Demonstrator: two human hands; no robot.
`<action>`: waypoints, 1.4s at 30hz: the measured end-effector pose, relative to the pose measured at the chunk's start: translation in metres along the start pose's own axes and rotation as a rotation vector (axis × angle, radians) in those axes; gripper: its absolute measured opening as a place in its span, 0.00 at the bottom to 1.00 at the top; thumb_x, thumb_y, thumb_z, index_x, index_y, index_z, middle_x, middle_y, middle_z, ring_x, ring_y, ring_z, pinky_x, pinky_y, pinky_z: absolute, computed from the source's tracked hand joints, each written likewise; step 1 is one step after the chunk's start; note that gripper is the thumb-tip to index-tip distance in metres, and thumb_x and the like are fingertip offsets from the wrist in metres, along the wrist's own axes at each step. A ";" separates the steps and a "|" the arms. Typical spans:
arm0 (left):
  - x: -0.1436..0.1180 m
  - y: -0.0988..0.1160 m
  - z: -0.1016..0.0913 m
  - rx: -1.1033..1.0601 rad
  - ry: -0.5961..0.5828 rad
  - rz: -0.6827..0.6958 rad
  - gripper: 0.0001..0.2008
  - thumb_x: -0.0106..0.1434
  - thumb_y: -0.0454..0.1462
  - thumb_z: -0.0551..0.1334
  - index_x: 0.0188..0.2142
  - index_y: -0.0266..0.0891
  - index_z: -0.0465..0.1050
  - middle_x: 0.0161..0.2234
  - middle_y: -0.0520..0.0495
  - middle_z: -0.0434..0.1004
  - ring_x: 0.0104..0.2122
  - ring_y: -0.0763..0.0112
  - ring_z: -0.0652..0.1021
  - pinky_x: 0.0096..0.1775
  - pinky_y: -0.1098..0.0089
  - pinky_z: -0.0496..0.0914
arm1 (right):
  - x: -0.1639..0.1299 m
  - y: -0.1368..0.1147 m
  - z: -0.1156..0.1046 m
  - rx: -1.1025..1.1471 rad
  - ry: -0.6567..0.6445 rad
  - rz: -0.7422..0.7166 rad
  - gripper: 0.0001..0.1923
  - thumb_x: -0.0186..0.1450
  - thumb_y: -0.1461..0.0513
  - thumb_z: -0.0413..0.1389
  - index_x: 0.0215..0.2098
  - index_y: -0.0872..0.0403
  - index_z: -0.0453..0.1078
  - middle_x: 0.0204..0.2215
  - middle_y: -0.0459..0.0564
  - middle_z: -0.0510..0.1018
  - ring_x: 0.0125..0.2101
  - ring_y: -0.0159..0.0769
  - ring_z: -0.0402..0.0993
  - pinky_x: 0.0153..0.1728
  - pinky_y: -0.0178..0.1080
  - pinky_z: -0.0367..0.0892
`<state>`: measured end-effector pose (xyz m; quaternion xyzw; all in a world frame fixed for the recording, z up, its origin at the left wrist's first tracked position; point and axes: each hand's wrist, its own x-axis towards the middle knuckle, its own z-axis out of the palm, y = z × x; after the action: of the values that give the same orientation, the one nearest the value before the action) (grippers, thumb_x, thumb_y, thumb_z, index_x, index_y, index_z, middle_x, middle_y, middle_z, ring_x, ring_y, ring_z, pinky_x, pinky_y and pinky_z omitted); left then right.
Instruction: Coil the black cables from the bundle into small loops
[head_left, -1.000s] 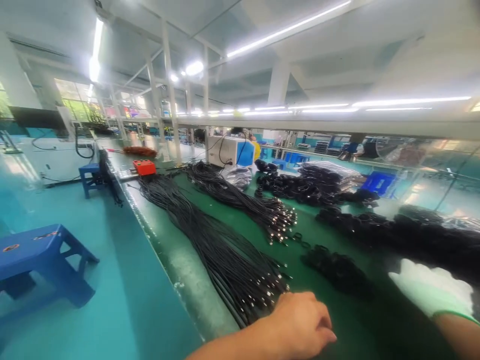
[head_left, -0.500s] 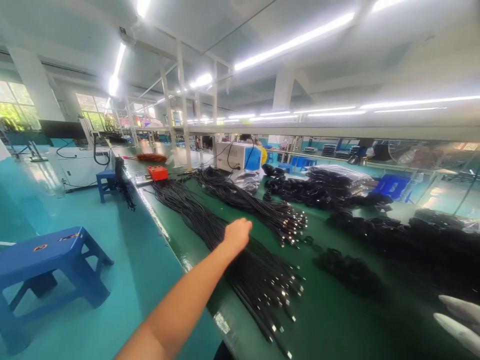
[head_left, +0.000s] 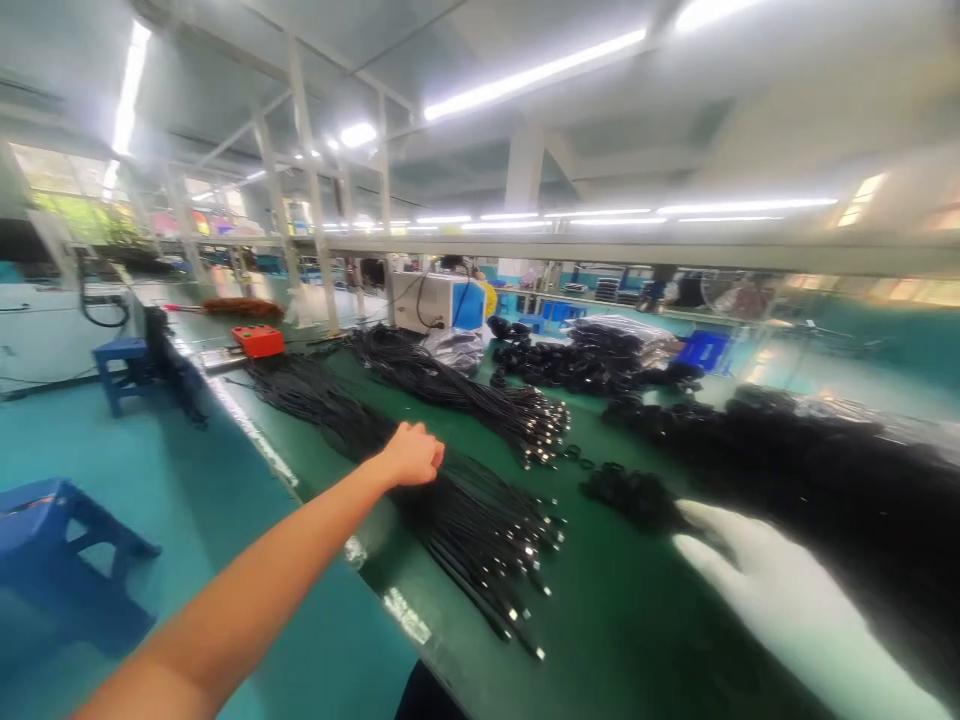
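A long bundle of black cables (head_left: 480,530) with metal tips lies along the near edge of the green table (head_left: 622,620). My bare left hand (head_left: 414,455) is stretched out and curled down onto the middle of this bundle, fingers closed on the cables. My right hand (head_left: 757,575), in a white glove, hovers flat over the table with its fingers spread, holding nothing. Its fingertips are close to a small pile of black loops (head_left: 630,495). A second cable bundle (head_left: 465,390) lies farther back.
Heaps of coiled black cables (head_left: 810,450) fill the right side of the table. A red box (head_left: 257,340) and a white and blue machine (head_left: 427,300) stand at the far end. Blue stools (head_left: 45,530) (head_left: 124,365) stand on the teal floor at left.
My left arm reached forward along the bundle, then its open fingers curled down onto the cables. My gloved right hand slid out of view and has come back toward the black loops.
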<state>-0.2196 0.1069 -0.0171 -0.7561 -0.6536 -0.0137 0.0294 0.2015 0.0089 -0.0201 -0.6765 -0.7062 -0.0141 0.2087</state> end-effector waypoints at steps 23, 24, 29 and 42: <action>0.002 0.068 -0.048 -0.554 0.302 0.238 0.12 0.62 0.40 0.55 0.33 0.40 0.76 0.32 0.52 0.75 0.33 0.72 0.73 0.39 0.73 0.66 | -0.037 0.007 -0.001 0.173 0.025 0.002 0.25 0.59 0.44 0.48 0.49 0.45 0.70 0.47 0.49 0.75 0.47 0.52 0.72 0.46 0.55 0.69; -0.001 0.069 -0.050 -0.586 0.331 0.243 0.12 0.62 0.40 0.54 0.32 0.39 0.76 0.32 0.51 0.75 0.33 0.71 0.73 0.39 0.72 0.66 | -0.039 -0.002 -0.007 0.190 0.019 0.006 0.25 0.60 0.45 0.48 0.50 0.44 0.69 0.48 0.49 0.75 0.47 0.51 0.71 0.46 0.55 0.69; -0.024 0.106 -0.067 -0.707 0.386 0.364 0.12 0.64 0.38 0.53 0.31 0.36 0.74 0.32 0.50 0.76 0.34 0.71 0.73 0.40 0.73 0.66 | -0.044 -0.026 -0.024 0.355 0.066 0.103 0.22 0.58 0.45 0.50 0.50 0.39 0.68 0.49 0.46 0.74 0.48 0.53 0.70 0.46 0.57 0.68; -0.088 0.193 -0.091 -0.672 0.373 0.609 0.10 0.65 0.38 0.53 0.34 0.41 0.73 0.35 0.51 0.76 0.38 0.69 0.72 0.45 0.68 0.60 | -0.075 -0.061 -0.054 1.838 -1.042 0.091 0.16 0.64 0.58 0.49 0.42 0.62 0.69 0.31 0.61 0.79 0.19 0.28 0.74 0.17 0.24 0.64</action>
<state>-0.0397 -0.0132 0.0629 -0.8652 -0.3456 -0.3501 -0.0970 0.1571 -0.0832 0.0216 -0.2069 -0.4219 0.8257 0.3121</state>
